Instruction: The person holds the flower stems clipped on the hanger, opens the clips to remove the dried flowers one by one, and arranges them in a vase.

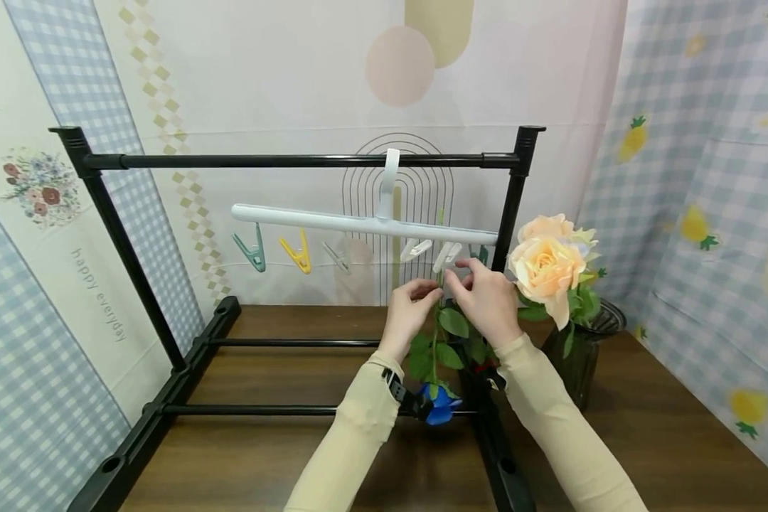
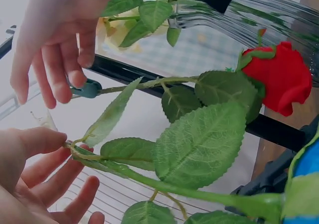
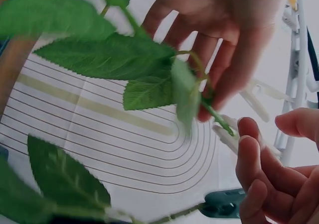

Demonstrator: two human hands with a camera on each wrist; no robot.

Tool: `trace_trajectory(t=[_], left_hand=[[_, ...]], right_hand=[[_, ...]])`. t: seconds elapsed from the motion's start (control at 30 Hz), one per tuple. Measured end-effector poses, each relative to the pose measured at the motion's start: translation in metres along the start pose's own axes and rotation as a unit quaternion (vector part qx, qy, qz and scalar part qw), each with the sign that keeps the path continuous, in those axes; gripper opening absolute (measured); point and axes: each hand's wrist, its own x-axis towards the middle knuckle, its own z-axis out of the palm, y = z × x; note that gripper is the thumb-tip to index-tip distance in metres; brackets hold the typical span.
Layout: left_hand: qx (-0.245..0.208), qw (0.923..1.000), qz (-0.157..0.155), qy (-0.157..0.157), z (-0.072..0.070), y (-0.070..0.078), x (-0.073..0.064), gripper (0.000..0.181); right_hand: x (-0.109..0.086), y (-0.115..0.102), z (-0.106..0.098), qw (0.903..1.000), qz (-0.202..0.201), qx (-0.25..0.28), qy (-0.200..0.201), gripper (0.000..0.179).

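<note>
A blue rose (image 1: 441, 405) hangs head down, its green leafy stem (image 2: 199, 193) running up to my hands. My left hand (image 1: 411, 316) pinches that stem near its top between thumb and fingers. In the right wrist view, the cut stem end (image 3: 224, 126) lies right at a white clothespin (image 1: 446, 256). My right hand (image 1: 488, 302) is just beside this clothespin, thumb and fingers apart in the right wrist view (image 3: 279, 169). A red rose (image 2: 281, 77) hangs head down from a dark green clothespin (image 2: 88, 88) behind my right hand.
A pale blue hanger (image 1: 333, 222) hangs tilted from the black rack's top bar (image 1: 281, 161). Along it hang green (image 1: 254, 252), yellow (image 1: 297, 252), clear (image 1: 337, 256) and another white clothespin (image 1: 416, 249). Peach roses (image 1: 547, 263) stand in a dark glass vase (image 1: 576, 363) at right.
</note>
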Motion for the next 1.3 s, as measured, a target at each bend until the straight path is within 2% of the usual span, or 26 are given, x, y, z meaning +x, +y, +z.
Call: trace_trajectory(t=[0.17, 0.33, 0.57, 0.77, 0.87, 0.9, 1.03, 1.13, 1.23, 1.3], left_hand=[[0.001, 1.0, 0.002, 0.0, 0.0, 0.002, 0.0, 0.019], [-0.007, 0.9999, -0.001, -0.01, 0.001, 0.001, -0.002, 0.018], [-0.015, 0.9996, -0.006, -0.023, -0.004, 0.001, -0.005, 0.016], [-0.014, 0.9998, -0.005, -0.016, -0.007, 0.004, -0.009, 0.014], [-0.011, 0.9999, 0.002, -0.003, -0.006, 0.002, -0.009, 0.013], [-0.008, 0.9999, 0.007, 0.002, -0.006, -0.002, -0.007, 0.013], [0.008, 0.9997, 0.012, 0.021, -0.009, -0.006, -0.009, 0.013], [0.013, 0.9994, 0.002, 0.033, -0.013, -0.009, -0.011, 0.014], [0.016, 0.999, -0.004, 0.041, -0.017, -0.009, -0.012, 0.012], [0.019, 0.9989, -0.004, 0.042, -0.019, -0.009, -0.014, 0.011]], right_hand=[[0.008, 0.0, 0.007, 0.9982, 0.052, 0.03, -0.006, 0.047], [0.013, 0.0, 0.015, 0.9922, 0.099, 0.07, 0.026, 0.052], [0.017, 0.003, 0.026, 0.9869, 0.088, 0.05, 0.126, 0.048], [0.017, 0.003, 0.031, 0.982, 0.063, 0.08, 0.159, 0.04], [0.018, 0.002, 0.032, 0.9797, 0.058, 0.087, 0.171, 0.037], [0.018, 0.002, 0.033, 0.9786, 0.058, 0.09, 0.175, 0.036], [0.017, 0.001, 0.033, 0.9748, 0.064, 0.107, 0.185, 0.035], [0.017, 0.002, 0.033, 0.973, 0.074, 0.116, 0.185, 0.036], [0.017, 0.003, 0.032, 0.9758, 0.094, 0.108, 0.165, 0.042], [0.016, 0.003, 0.031, 0.9808, 0.107, 0.095, 0.133, 0.048]])
